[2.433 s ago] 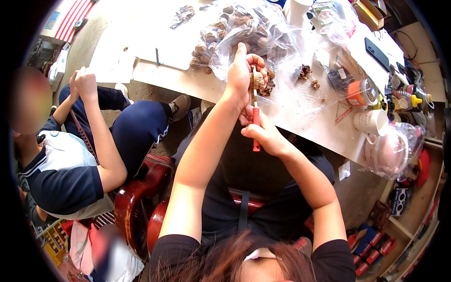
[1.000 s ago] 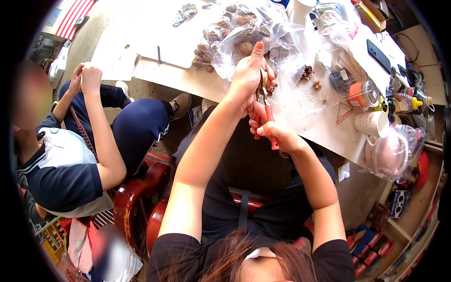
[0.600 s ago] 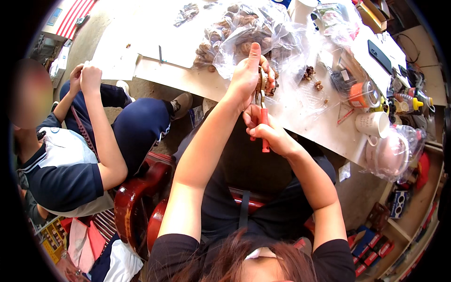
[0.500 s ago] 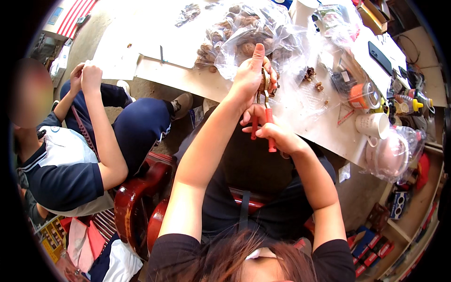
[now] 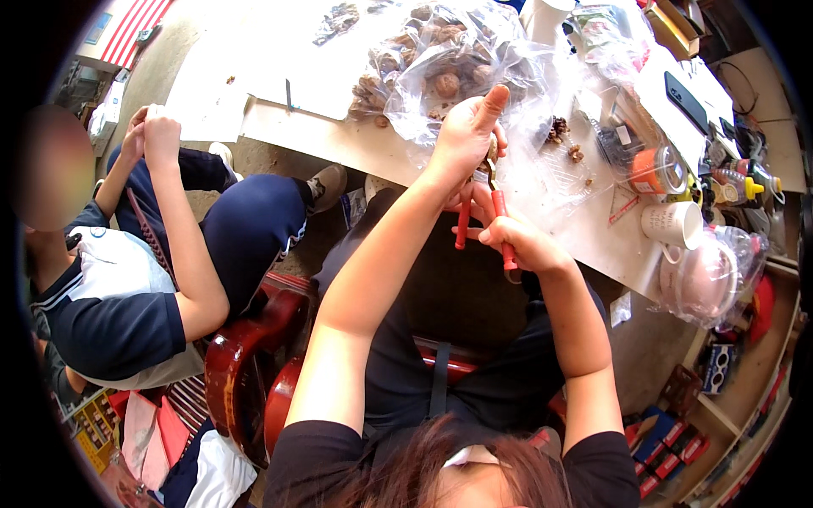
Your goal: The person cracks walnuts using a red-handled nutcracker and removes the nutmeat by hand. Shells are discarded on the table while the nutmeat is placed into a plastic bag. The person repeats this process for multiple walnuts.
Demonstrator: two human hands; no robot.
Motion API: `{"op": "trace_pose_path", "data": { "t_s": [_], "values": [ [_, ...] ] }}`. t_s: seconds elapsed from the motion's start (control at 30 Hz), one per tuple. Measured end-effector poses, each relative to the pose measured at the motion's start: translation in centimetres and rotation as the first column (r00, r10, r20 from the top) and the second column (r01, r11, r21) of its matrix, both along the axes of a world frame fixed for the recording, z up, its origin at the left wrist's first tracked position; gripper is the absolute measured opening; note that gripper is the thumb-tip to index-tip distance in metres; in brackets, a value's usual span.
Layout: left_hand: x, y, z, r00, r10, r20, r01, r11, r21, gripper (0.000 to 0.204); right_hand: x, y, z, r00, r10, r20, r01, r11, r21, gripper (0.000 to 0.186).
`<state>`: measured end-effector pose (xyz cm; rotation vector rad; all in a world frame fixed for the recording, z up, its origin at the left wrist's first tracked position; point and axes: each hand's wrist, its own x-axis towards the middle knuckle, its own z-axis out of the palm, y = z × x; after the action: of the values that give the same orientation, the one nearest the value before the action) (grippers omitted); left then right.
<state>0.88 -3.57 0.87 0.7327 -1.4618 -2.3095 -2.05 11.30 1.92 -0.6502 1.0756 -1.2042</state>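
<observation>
My right hand [image 5: 525, 240] grips a nutcracker by its red handles [image 5: 500, 206], which stand apart. Its metal jaws point up to my left hand [image 5: 466, 140]. The fingers of that hand are curled around the jaw end, with the thumb stretched out past it. A walnut [image 5: 493, 151] is held there, mostly hidden by my fingers. Just beyond my hands lies a clear plastic bag [image 5: 406, 114] of whole walnuts [image 5: 447, 84]. To its right, a few cracked walnut pieces [image 5: 576, 153] rest on plastic.
On the table's right are a white mug [image 5: 669, 224], an orange-labelled jar [image 5: 652, 172], a dark phone [image 5: 684, 102] and a bagged pink item [image 5: 699, 275]. Another person [image 5: 144, 262] sits at my left, hands together. A red wooden chair arm [image 5: 241, 372] stands between us.
Both my hands and the nutcracker have shifted slightly to the right. The left hand has tilted its thumb rightward, and more whole walnuts show in the bag.
</observation>
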Motion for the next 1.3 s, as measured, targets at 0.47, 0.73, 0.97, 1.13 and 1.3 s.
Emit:
{"op": "trace_pose_path", "data": {
  "t_s": [0.47,0.73,0.97,1.13,1.3],
  "values": [
    [0.8,-0.4,0.9,0.999,0.029,0.021,-0.030,0.998,0.062,0.061,1.3,-0.7,-0.3,0.997,-0.074,0.000,0.074,0.997,-0.023,0.026],
    [1.3,-2.1,-0.1,0.976,-0.152,-0.156,0.196,0.925,0.326,0.064,1.2,-0.4,0.3,0.955,-0.064,0.290,0.080,0.996,-0.042,0.029],
    [1.5,-1.7,0.9,0.917,-0.236,-0.322,0.376,0.785,0.493,0.057,-0.1,-0.7,1.4,0.708,0.020,0.706,0.272,0.915,-0.298,0.046],
    [1.6,-2.4,-0.8,0.875,-0.262,-0.406,0.464,0.694,0.551,0.042,-1.2,-0.4,2.1,0.692,0.107,0.714,0.261,0.885,-0.386,0.061],
    [1.7,-2.1,0.6,0.870,-0.254,-0.423,0.451,0.754,0.477,0.042,-1.7,0.6,1.8,0.705,0.137,0.696,0.250,0.870,-0.425,0.068]
  ]
}}
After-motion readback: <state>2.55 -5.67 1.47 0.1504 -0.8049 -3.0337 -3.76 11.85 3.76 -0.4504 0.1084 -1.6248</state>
